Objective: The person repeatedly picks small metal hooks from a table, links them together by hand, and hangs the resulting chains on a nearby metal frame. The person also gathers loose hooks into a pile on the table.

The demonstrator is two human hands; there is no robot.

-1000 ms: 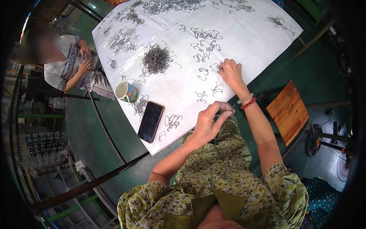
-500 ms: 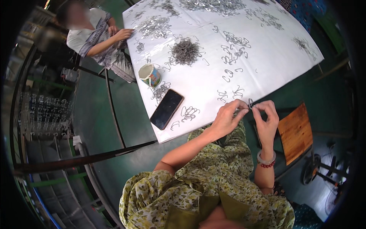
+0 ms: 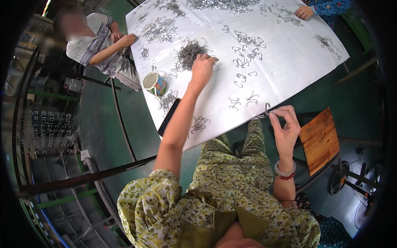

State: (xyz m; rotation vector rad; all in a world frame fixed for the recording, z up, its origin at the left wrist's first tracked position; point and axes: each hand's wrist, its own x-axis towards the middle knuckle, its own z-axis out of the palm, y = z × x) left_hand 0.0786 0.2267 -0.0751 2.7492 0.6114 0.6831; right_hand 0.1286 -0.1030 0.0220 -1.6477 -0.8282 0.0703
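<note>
Stretched across the white-covered table [image 3: 223,82], my left hand [image 3: 202,72] is at the right edge of a dark heap of bent wire hooks [image 3: 187,53]. Its fingers are bent together, and whatever they hold is too small to make out. Just off the table's near edge, my right hand [image 3: 286,126] pinches a metal hook [image 3: 267,108] between thumb and forefinger. Beyond it lie small groups of linked-looking hooks [image 3: 251,98] and scattered loose ones [image 3: 240,78]. Beneath my left forearm are a partly covered phone [image 3: 168,118] and a few more hooks [image 3: 200,124].
A paper tub [image 3: 155,84] stands near the table's left edge. One co-worker [image 3: 97,45] sits at the left; another person's hand [image 3: 304,12] rests at the far right. Several hook piles [image 3: 159,31] cover the far side. A wooden stool [image 3: 320,140] is at my right.
My left hand has left my right hand and reached forward-left to the dark heap, its forearm now over the phone. The right hand keeps its hook. Another person's hand has appeared far right.
</note>
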